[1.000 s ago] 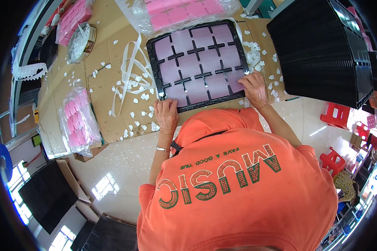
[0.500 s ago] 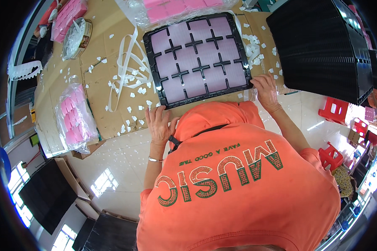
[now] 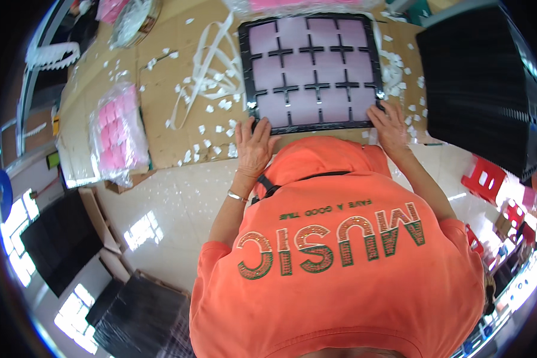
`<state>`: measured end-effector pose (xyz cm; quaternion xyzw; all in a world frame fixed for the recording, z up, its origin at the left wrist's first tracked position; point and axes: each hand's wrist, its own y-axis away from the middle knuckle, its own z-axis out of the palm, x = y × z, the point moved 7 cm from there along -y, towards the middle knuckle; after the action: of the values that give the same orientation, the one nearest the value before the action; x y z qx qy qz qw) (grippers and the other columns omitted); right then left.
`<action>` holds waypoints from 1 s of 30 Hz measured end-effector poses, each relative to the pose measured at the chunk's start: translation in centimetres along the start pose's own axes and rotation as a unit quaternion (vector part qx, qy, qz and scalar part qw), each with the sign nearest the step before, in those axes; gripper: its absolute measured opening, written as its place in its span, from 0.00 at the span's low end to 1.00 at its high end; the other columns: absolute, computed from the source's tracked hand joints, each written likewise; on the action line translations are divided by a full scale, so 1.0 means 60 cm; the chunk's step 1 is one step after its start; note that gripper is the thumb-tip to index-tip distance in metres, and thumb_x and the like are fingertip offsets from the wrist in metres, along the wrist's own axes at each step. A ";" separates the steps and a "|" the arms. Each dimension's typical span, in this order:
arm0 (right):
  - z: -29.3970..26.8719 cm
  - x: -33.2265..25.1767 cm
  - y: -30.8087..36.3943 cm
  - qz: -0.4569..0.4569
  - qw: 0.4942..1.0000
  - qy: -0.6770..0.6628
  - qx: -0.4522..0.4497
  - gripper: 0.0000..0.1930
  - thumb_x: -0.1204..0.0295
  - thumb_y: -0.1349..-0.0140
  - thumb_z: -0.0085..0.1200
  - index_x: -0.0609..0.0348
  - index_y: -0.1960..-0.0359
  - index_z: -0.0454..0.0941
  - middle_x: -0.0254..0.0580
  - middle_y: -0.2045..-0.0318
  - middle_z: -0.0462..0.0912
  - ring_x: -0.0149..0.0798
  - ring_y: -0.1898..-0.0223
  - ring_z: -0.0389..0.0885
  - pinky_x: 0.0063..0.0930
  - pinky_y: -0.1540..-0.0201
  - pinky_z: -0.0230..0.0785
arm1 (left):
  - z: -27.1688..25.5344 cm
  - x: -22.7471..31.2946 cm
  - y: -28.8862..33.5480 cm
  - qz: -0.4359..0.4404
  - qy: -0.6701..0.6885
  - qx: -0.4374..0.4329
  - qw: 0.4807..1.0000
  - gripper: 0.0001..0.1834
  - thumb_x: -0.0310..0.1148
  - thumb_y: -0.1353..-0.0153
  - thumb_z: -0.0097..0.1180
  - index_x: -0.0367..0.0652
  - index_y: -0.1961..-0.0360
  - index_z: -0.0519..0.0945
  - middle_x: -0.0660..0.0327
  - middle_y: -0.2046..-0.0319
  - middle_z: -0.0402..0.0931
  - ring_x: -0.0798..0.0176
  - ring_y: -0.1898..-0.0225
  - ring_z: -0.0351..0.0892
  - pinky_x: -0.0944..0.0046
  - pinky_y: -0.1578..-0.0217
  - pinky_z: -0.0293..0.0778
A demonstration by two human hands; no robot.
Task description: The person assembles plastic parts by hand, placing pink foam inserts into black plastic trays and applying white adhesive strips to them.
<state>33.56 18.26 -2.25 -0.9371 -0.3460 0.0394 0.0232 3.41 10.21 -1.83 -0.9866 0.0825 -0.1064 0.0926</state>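
You are pressing your left hand [image 3: 253, 146] and right hand [image 3: 391, 125], fingers spread flat, on the near edge of the black gridded plastic tray [image 3: 311, 71] holding pale pink square pads [image 3: 268, 71].

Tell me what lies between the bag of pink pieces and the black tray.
In the head view, between the bag of pink pieces and the black tray lie bare cardboard, scattered white scraps and loose white strips.
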 end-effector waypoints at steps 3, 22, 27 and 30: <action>0.005 0.000 -0.016 0.017 1.000 0.012 -0.002 0.22 0.78 0.51 0.47 0.56 0.50 0.75 0.35 0.48 0.73 0.45 0.40 0.62 0.52 0.37 0.50 | -0.002 0.002 -0.009 -0.006 0.001 0.010 1.000 0.20 0.45 0.43 0.54 0.39 0.60 0.78 0.61 0.54 0.72 0.51 0.47 0.64 0.42 0.43 0.55; -0.064 0.097 -0.184 0.158 0.974 -0.104 0.124 0.20 0.81 0.49 0.49 0.55 0.52 0.72 0.43 0.58 0.75 0.47 0.54 0.72 0.43 0.45 0.62 | -0.043 -0.057 -0.160 -0.091 0.048 0.149 0.983 0.14 0.32 0.46 0.58 0.39 0.59 0.76 0.53 0.57 0.73 0.47 0.57 0.71 0.53 0.55 0.68; 0.047 0.217 -0.168 0.360 0.893 -0.267 0.042 0.17 0.80 0.46 0.50 0.57 0.52 0.72 0.49 0.64 0.73 0.52 0.64 0.75 0.42 0.59 0.67 | 0.033 -0.145 -0.107 -0.257 0.086 0.032 0.962 0.15 0.30 0.47 0.57 0.38 0.58 0.74 0.49 0.62 0.72 0.45 0.60 0.73 0.51 0.60 0.70; 0.054 0.189 -0.167 0.294 0.911 -0.278 0.076 0.15 0.80 0.47 0.51 0.57 0.57 0.74 0.46 0.67 0.73 0.51 0.64 0.74 0.42 0.58 0.67 | 0.050 -0.149 -0.104 -0.261 0.128 -0.011 0.957 0.17 0.29 0.48 0.58 0.37 0.56 0.73 0.48 0.65 0.73 0.44 0.62 0.73 0.51 0.62 0.71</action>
<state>35.38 33.30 -5.40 -0.9431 -0.0433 0.3294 -0.0156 -3.66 18.35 -5.20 -0.9528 -0.1659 -0.2512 0.0395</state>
